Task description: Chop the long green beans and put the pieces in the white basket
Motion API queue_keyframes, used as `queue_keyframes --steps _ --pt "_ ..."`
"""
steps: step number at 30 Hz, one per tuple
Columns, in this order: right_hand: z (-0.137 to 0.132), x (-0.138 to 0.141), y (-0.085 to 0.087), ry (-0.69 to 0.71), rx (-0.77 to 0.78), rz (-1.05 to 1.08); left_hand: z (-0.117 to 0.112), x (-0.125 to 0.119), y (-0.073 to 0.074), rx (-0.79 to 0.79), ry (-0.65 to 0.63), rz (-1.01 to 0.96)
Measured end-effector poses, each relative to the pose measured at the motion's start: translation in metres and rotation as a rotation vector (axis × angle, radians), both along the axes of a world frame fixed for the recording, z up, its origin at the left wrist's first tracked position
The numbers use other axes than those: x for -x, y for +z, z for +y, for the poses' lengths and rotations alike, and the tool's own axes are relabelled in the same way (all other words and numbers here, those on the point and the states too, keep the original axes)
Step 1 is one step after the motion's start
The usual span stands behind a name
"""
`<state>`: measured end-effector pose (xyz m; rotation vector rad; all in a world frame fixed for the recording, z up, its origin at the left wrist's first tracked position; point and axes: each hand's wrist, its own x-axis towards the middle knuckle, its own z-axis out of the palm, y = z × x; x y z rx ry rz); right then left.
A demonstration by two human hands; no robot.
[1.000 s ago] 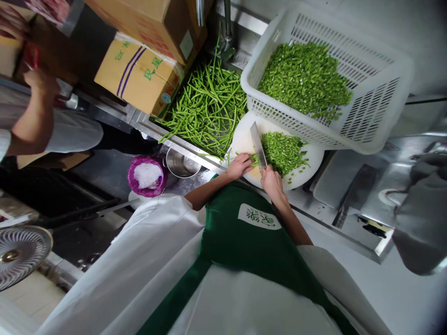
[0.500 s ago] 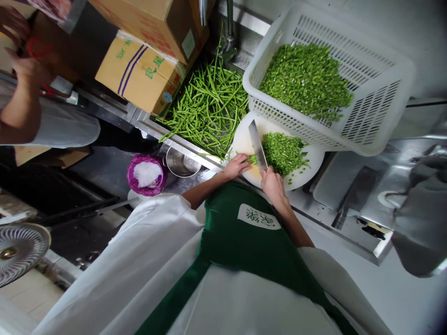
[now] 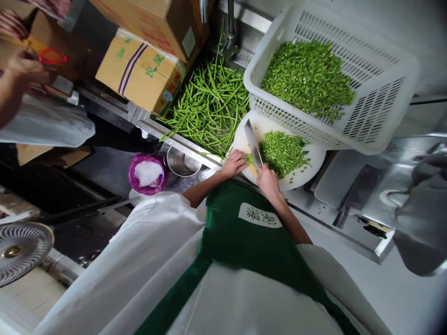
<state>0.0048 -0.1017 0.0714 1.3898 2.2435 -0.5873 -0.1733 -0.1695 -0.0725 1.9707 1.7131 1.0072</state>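
Gripped by its handle, a knife with a broad, long blade (image 3: pixel 253 143) is in my right hand (image 3: pixel 268 180), over the round white cutting board (image 3: pixel 310 174). My left hand (image 3: pixel 233 164) is closed on a few long green beans (image 3: pixel 249 158) at the board's left edge, their ends pointing toward the blade. Chopped green beans (image 3: pixel 283 153) lie heaped on the board just right of the knife. Beyond my left hand, many whole green beans (image 3: pixel 213 102) fill the sink. A white plastic basket (image 3: pixel 377 93) behind the board holds more chopped beans (image 3: pixel 309 79).
Cardboard boxes (image 3: pixel 138 70) stand left of the sink, near a faucet (image 3: pixel 230 35). On the floor are a purple-lined bin (image 3: pixel 132 174) and a steel pot (image 3: pixel 181 160). A co-worker's hand (image 3: pixel 30 67) is by red-handled scissors (image 3: pixel 52 56). A fan (image 3: pixel 24 253) is at lower left.
My right hand and the knife have shifted slightly left, closer to my left hand. At far left, the co-worker's hands have moved and the red handles show more clearly.
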Motion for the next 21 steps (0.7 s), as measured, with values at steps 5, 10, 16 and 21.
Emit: queue_keyframes --steps 5,10,16,21 --pt "0.008 -0.004 -0.009 -0.006 0.021 -0.002 0.007 -0.011 0.000 0.022 -0.014 -0.054" --pt "0.008 -0.023 0.002 -0.023 -0.018 -0.012 0.015 -0.021 0.005 0.007 -0.022 -0.054" --pt "0.004 -0.016 0.000 0.005 -0.026 0.003 0.014 -0.020 0.006 0.024 0.019 -0.012" --pt "0.006 -0.017 -0.001 0.030 -0.052 0.003 0.011 -0.020 0.005 -0.002 0.044 -0.042"
